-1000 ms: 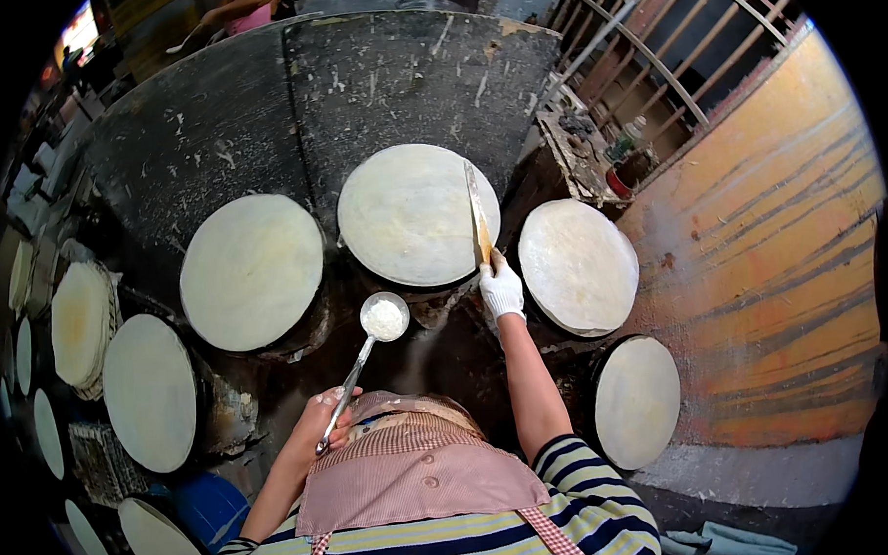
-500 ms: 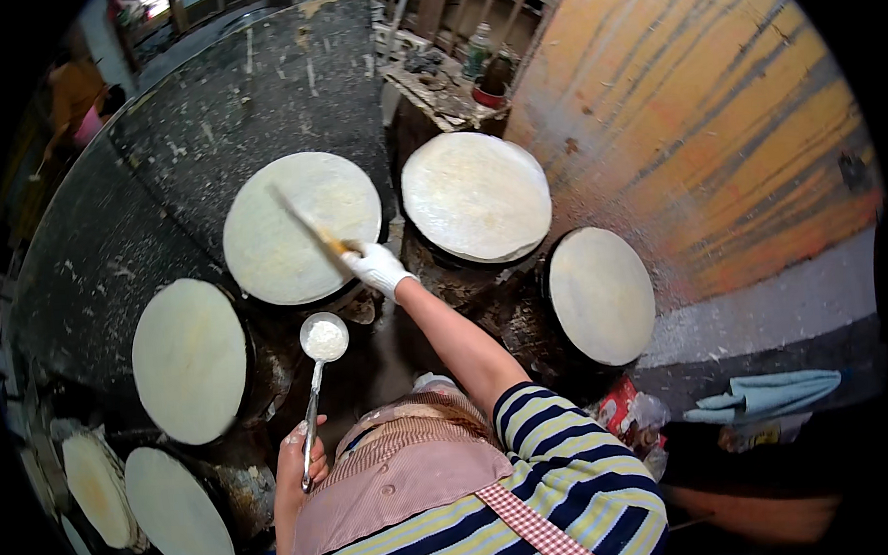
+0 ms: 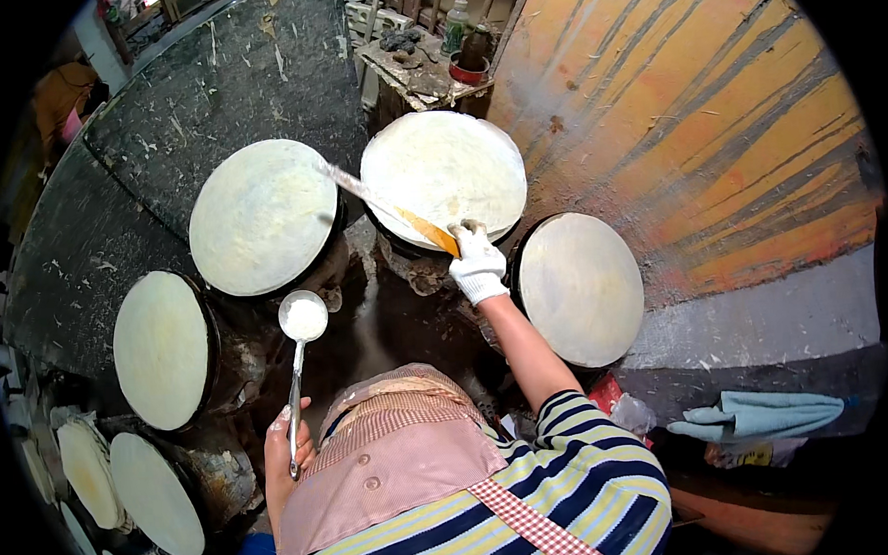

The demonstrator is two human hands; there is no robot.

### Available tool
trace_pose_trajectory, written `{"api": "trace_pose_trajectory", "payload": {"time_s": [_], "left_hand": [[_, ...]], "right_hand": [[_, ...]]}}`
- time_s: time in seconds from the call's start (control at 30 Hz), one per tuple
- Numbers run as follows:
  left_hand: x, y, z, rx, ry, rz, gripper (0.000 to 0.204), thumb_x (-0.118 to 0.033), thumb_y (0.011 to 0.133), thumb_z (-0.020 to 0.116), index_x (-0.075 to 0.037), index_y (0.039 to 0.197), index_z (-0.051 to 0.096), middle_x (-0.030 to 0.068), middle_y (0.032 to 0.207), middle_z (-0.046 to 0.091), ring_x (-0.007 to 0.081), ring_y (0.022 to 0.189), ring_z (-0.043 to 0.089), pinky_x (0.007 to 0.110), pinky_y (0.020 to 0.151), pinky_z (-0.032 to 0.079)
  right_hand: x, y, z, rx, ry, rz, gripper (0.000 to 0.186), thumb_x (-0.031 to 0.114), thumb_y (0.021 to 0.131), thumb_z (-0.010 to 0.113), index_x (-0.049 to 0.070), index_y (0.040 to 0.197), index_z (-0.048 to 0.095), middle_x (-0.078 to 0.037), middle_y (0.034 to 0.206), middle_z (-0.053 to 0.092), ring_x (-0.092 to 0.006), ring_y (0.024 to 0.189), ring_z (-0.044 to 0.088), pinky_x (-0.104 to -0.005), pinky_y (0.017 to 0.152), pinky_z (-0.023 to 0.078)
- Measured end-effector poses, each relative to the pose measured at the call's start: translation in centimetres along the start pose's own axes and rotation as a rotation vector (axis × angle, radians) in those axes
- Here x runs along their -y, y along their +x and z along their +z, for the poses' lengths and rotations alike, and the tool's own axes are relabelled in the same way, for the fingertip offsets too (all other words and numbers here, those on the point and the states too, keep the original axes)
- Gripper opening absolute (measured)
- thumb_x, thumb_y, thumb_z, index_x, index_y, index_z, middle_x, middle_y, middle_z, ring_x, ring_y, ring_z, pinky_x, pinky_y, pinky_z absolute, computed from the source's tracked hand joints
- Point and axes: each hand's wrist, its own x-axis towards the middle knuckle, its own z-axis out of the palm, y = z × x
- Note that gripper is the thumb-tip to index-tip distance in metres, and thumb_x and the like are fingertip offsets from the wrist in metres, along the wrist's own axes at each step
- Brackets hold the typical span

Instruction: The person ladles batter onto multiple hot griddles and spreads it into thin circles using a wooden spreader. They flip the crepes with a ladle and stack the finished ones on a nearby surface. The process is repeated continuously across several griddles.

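Note:
My right hand (image 3: 478,264), in a white knit glove, is closed round the wooden handle of a long flat spatula (image 3: 368,195). The blade reaches leftward over the near-left part of a pale round flatbread (image 3: 444,170) on the back-centre griddle, its tip close to the neighbouring flatbread (image 3: 263,217). Whether the blade touches the flatbread I cannot tell. Down at the left my bare left hand (image 3: 282,448) grips a metal ladle (image 3: 296,380) by its handle. White powder or batter (image 3: 304,320) fills the ladle's bowl, which hangs in front of the back-left griddle.
More round griddles carry pale flatbreads at the right (image 3: 581,290) and left (image 3: 161,350). A stack of flatbreads (image 3: 87,474) lies at the lower left. Dark panels (image 3: 232,79) and an orange board (image 3: 693,122) stand behind. A blue cloth (image 3: 757,416) lies at the right. Another person (image 3: 64,100) bends far left.
My right hand has swung the spatula rightward, from over the back-left flatbread to the back-centre one. My left hand still holds the ladle. The whole view has shifted slightly.

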Motion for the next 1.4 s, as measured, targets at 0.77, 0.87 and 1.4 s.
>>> {"api": "trace_pose_trajectory", "payload": {"time_s": [0.77, 0.87, 1.4], "left_hand": [[12.0, -5.4, 5.1, -0.12, -0.493, 0.321, 0.032, -0.025, 0.095, 0.03, -0.002, 0.11, 0.047, -0.0023, 0.054, 0.037, 0.0043, 0.034, 0.031, 0.021, 0.029, 0.027], [13.8, -8.7, 3.4, -0.171, -0.498, 0.435, 0.034, -0.027, 0.095, 0.029, -0.002, 0.11, 0.047, -0.0014, 0.053, 0.037, 0.0056, 0.034, 0.031, 0.022, 0.03, 0.028], [24.0, -28.9, -4.1, -0.757, -0.953, 0.958, 0.037, -0.026, 0.093, 0.033, -0.002, 0.12, 0.044, -0.0013, 0.053, 0.035, 0.0063, 0.031, 0.03, 0.021, 0.029, 0.026]], "right_hand": [[6.3, 14.3, -18.3, -0.323, -0.229, -0.783, 0.022, 0.008, 0.076, 0.053, 0.005, 0.097, 0.057, -0.014, 0.086, 0.058, -0.0324, 0.078, 0.057, -0.0379, 0.069, 0.046], [12.0, 13.3, -18.3, -0.292, -0.356, -0.824, 0.015, 0.013, 0.076, 0.053, 0.006, 0.089, 0.057, -0.016, 0.081, 0.058, -0.0335, 0.075, 0.057, -0.041, 0.063, 0.045], [53.2, -6.3, -9.2, -0.104, -0.268, -1.397, 0.02, 0.019, 0.072, 0.053, 0.003, 0.081, 0.06, -0.023, 0.081, 0.06, -0.0392, 0.079, 0.058, -0.0467, 0.067, 0.045]]}}
